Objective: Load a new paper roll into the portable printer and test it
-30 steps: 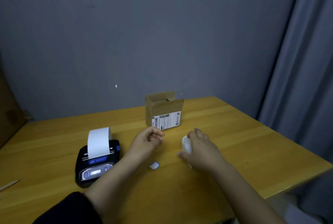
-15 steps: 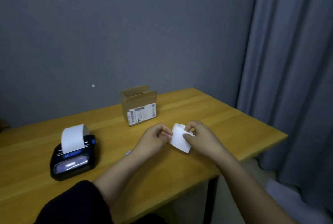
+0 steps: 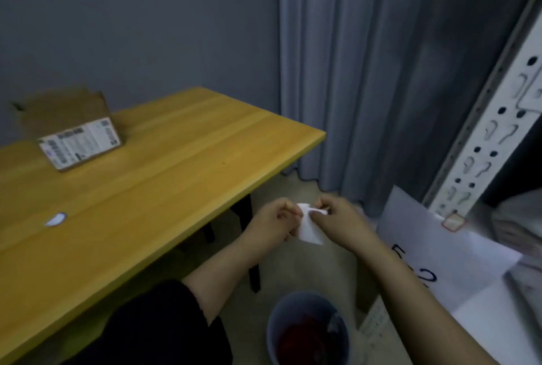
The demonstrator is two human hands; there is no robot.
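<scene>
Item: yellow wooden table [image 3: 176, 153], occupying the left half of the view. Its right edge runs from the far corner near the grey curtain [image 3: 352, 71] down toward the near left; dark legs show beneath it. Open floor lies to the right of that edge, between table and a white perforated metal upright [image 3: 484, 136].

Item: small brown cardboard box with a white barcode label [image 3: 73, 133], far left on the table, top flaps open, well clear of the table's right edge.

Item: small white paper scrap [image 3: 55, 219], flat on the table at near left, apart from the box.

Item: round grey waste bin with red contents [image 3: 308, 332], on the floor at the near edge of view, below the hands.

Item: white sheet with black handwritten marks [image 3: 440, 247], leaning at right, beside the upright.

Item: white piece of paper [image 3: 309, 229], held in the air past the table's right edge, above the floor and bin. Long axis roughly vertical, lower end hanging free; upper end crumpled or folded, detail blurred.

Item: left hand [image 3: 272, 224], fingers curled, pinching the paper's upper left edge.

Item: right hand [image 3: 343, 224], thumb and fingertips pressed together on the paper's upper right corner. Both hands nearly touch across the paper.
</scene>
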